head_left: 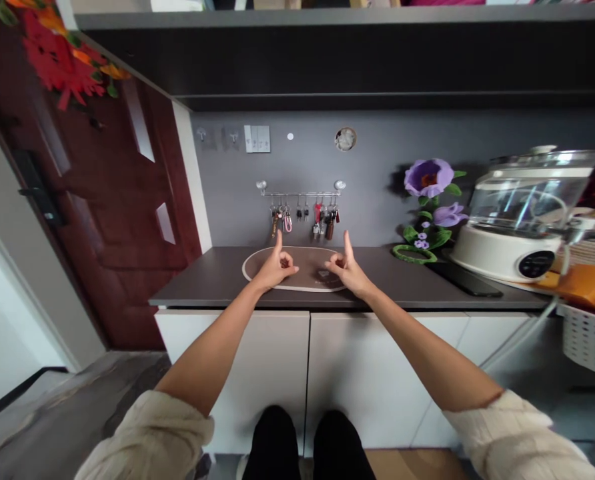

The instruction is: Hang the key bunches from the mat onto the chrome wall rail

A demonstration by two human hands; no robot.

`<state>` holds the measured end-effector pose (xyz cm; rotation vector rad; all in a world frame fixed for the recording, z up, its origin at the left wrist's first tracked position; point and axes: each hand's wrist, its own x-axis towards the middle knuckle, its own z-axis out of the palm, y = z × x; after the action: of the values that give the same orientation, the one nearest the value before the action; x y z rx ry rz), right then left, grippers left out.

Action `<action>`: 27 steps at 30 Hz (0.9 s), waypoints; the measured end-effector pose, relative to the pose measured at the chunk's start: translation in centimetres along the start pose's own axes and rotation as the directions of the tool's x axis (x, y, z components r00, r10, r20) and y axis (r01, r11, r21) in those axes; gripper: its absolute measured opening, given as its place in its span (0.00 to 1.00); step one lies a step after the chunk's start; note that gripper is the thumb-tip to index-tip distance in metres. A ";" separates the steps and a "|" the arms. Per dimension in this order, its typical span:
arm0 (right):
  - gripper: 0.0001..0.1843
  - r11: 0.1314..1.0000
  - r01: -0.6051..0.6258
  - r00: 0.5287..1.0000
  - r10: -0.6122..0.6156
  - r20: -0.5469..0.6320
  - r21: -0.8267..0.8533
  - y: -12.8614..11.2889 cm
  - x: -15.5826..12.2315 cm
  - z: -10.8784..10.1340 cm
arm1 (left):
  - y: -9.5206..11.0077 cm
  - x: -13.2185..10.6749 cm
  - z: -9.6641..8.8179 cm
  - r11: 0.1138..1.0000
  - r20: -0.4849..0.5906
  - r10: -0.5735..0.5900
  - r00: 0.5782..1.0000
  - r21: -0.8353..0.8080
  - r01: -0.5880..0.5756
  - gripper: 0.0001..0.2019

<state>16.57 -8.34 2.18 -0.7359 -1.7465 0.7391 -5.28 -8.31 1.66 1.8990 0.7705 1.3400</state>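
Observation:
My left hand [276,264] is raised just above the left part of a brown oval mat [305,272] with a pale rim. One finger points straight up while the others curl in towards the thumb, and nothing shows between them. Over the right part of the mat, my right hand [348,268] makes a mirrored shape, one finger up and the rest curled, also holding nothing visible. The two hands are apart, facing each other. Behind them, several keys and key fobs [330,230] hang from a metal hook rail [302,194] on the grey wall.
The mat lies on a dark countertop [202,283] above white cabinet doors [262,360]. To the right stand purple knitted flowers [429,178], a black phone [470,280], a glass-topped appliance [512,213] and a white basket [590,340]. A dark shelf [327,60] overhangs; a red-brown door [102,200] is left.

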 end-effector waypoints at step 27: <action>0.46 0.955 -0.229 0.935 0.162 -0.316 -0.189 3.7 9.0 -4.2 | -3.8 8.1 -5.6 0.936 -0.453 -0.127 0.882 0.240 0.258 0.48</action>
<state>18.76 1.45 5.61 -1.1306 -1.5067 0.5344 -8.55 1.39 4.45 1.6920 1.4184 1.6077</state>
